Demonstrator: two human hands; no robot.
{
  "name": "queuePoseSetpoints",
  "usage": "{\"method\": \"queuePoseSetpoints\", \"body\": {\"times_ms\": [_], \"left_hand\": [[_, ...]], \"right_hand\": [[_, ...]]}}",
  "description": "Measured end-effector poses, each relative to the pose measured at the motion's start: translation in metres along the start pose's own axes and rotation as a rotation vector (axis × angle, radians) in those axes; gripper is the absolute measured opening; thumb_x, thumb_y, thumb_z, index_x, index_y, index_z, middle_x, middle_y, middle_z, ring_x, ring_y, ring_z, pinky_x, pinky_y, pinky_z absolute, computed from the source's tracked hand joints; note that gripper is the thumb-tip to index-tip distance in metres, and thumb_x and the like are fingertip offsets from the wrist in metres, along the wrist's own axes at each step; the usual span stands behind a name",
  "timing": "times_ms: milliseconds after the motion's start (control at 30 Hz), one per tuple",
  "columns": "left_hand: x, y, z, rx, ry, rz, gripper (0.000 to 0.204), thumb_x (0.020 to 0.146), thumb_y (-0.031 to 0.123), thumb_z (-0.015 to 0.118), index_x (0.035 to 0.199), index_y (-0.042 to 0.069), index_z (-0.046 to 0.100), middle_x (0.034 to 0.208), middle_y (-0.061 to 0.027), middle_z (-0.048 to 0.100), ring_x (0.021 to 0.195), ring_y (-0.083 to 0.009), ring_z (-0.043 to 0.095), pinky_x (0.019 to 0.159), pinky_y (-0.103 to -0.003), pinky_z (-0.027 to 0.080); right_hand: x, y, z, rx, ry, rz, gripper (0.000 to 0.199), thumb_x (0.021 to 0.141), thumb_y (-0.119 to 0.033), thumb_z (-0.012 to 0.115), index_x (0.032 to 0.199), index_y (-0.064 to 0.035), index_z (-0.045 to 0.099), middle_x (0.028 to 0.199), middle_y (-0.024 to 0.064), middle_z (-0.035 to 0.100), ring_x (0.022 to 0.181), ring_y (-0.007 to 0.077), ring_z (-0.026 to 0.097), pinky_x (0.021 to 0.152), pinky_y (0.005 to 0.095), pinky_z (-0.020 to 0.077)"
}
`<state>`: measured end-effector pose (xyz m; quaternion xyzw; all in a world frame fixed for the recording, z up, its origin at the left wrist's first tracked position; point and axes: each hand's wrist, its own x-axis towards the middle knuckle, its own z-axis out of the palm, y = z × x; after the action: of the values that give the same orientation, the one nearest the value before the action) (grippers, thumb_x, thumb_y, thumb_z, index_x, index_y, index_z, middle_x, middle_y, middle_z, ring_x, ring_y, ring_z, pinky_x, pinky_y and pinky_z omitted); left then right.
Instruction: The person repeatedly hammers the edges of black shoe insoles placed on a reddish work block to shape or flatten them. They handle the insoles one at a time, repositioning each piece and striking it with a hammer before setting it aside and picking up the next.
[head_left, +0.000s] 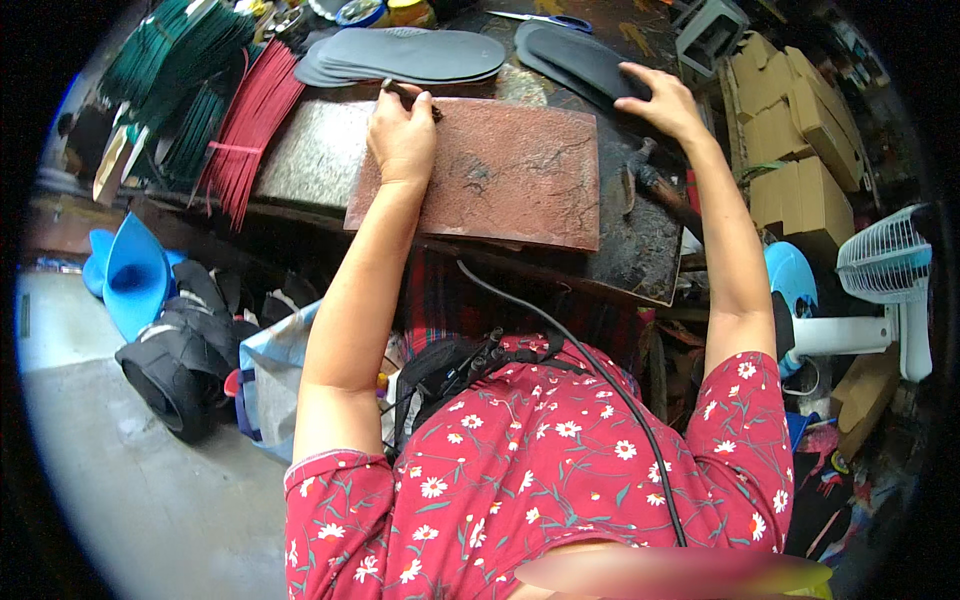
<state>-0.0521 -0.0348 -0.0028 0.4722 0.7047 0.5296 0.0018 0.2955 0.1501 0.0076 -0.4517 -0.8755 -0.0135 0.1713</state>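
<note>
Currently left hand (pixel 402 137) on the red-brown slab's (pixel 500 175) top-left edge, fingers pinching a dark tool (pixel 408 97). Right hand (pixel 662 100) beyond the slab's top-right corner, fingers spread flat on a dark insole (pixel 580 60).

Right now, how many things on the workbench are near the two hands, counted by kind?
Stacks of grey insoles: 2, left stack, right stack under the right hand
Red slab: 1
Dark tool in the left hand: 1
Hammer: 1
Scissors: 1
Total: 6
</note>
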Motion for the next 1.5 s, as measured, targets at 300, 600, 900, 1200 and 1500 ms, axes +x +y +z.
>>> {"method": "queuePoseSetpoints", "body": {"times_ms": [300,600,900,1200,1500], "left_hand": [[0.013,-0.006,-0.017,-0.790,0.400,-0.141,0.009,0.096,0.006,0.057,0.102,0.003,0.051,0.091,-0.0075,0.063,0.084,-0.0155,0.059,0.077,-0.028,0.048],[0.001,-0.008,-0.018,-0.648,0.122,-0.147,0.006,0.092,0.007,0.060,0.096,0.002,0.058,0.085,-0.0070,0.069,0.079,-0.0141,0.064,0.075,-0.027,0.050],[0.000,-0.014,-0.010,-0.355,-0.028,-0.020,0.012,0.086,0.015,0.067,0.092,0.005,0.063,0.082,-0.0090,0.070,0.077,-0.0229,0.068,0.075,-0.035,0.052],[-0.002,-0.007,-0.013,-0.201,0.057,0.084,0.007,0.092,0.008,0.063,0.096,0.002,0.061,0.087,-0.0065,0.070,0.079,-0.0146,0.066,0.076,-0.026,0.052],[-0.002,-0.010,-0.013,-0.256,0.073,0.084,0.009,0.089,0.012,0.066,0.094,0.005,0.063,0.084,-0.0061,0.069,0.077,-0.0187,0.066,0.073,-0.031,0.052]], "right_hand": [[-0.042,-0.144,-0.037,0.363,0.279,-0.402,0.042,0.079,-0.035,0.071,0.114,-0.0125,0.070,0.125,0.0134,0.063,0.121,0.0285,0.056,0.105,0.0401,0.0419],[-0.051,-0.161,-0.002,0.255,0.021,-0.498,0.048,0.075,-0.040,0.071,0.121,-0.0236,0.067,0.140,0.0095,0.053,0.128,0.0350,0.047,0.110,0.0466,0.0341],[-0.066,-0.173,0.005,0.197,0.150,-0.417,0.050,0.079,-0.042,0.071,0.125,-0.0245,0.063,0.140,0.0123,0.053,0.128,0.0360,0.048,0.106,0.0463,0.0368],[-0.066,-0.136,0.014,1.281,0.369,0.171,0.009,0.084,0.005,0.069,0.089,-0.0020,0.067,0.088,0.0015,0.067,0.083,0.0095,0.063,0.082,0.0229,0.0510],[-0.091,-0.083,-0.016,1.256,0.562,0.109,0.011,0.085,0.004,0.069,0.096,0.0036,0.071,0.092,0.0092,0.072,0.082,0.0144,0.067,0.081,0.0256,0.0539]]}}
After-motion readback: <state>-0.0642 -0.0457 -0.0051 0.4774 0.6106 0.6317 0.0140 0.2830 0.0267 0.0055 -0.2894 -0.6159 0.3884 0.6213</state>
